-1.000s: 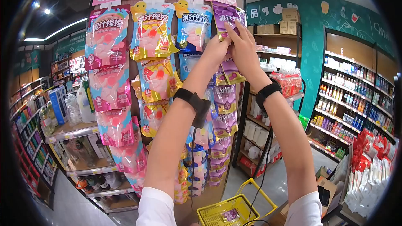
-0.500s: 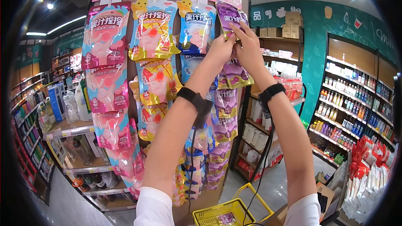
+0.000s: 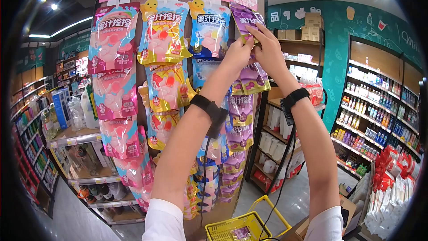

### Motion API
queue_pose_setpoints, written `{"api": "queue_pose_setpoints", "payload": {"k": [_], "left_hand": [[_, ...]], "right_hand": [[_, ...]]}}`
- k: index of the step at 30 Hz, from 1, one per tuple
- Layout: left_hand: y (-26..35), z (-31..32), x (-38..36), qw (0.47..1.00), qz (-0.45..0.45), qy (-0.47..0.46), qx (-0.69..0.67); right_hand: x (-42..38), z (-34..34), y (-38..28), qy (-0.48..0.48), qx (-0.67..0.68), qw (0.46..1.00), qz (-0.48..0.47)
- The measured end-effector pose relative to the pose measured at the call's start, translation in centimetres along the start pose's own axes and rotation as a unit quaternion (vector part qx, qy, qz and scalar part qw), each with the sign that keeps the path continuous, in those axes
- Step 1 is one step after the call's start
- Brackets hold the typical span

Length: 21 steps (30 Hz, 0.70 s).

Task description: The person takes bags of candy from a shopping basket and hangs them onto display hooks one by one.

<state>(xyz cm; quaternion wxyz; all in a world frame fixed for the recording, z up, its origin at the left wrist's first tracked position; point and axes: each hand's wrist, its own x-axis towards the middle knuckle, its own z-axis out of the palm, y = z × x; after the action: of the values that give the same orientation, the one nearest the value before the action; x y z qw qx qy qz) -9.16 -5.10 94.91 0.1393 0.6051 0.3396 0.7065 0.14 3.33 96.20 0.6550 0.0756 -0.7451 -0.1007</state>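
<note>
At the top right of a hanging display, a purple candy bag [image 3: 244,17] hangs tilted in its column. My left hand [image 3: 240,54] is closed at the bag's lower edge, its fingertips pinched together. Beside it, my right hand [image 3: 269,48] is closed on the bag's lower right, with fingers bent over the front. The two hands touch or nearly touch and hide the bag's bottom. Another purple bag [image 3: 250,80] hangs just below them. To the left hang a blue bag [image 3: 209,31], a yellow bag [image 3: 162,33] and a pink bag [image 3: 112,38].
Below stands a yellow shopping basket [image 3: 238,223] with a purple packet [image 3: 242,233] inside. Shelves of bottles [image 3: 376,111] line the right wall. A dark rack [image 3: 276,143] stands behind the display. Cables [image 3: 285,160] hang from both wrist straps.
My right hand and forearm have shifted slightly right and down. My left hand has moved a little, and both hands remain at the purple bag's lower edge.
</note>
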Motion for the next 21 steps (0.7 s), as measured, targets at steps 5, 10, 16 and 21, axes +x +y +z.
{"api": "queue_pose_setpoints", "payload": {"k": [5, 10, 16, 21], "left_hand": [[0.0, 0.2, -0.4, 1.0, -0.008, -0.012, 0.0], [-0.1, 0.4, -0.9, 1.0, -0.017, -0.013, -0.015], [-1.0, 0.2, -1.6, 0.999, -0.033, 0.0, 0.007], [-0.3, 0.2, -1.6, 1.0, -0.02, -0.009, 0.006]], "right_hand": [[-0.1, -0.2, 0.1, -0.011, 0.016, 1.0, 0.005], [-0.3, -0.4, 0.3, -0.023, 0.016, 1.0, -0.004], [-1.4, -0.3, 0.2, -0.049, 0.02, 0.999, 0.008], [-0.8, -0.2, -0.1, -0.016, 0.014, 1.0, -0.008]]}}
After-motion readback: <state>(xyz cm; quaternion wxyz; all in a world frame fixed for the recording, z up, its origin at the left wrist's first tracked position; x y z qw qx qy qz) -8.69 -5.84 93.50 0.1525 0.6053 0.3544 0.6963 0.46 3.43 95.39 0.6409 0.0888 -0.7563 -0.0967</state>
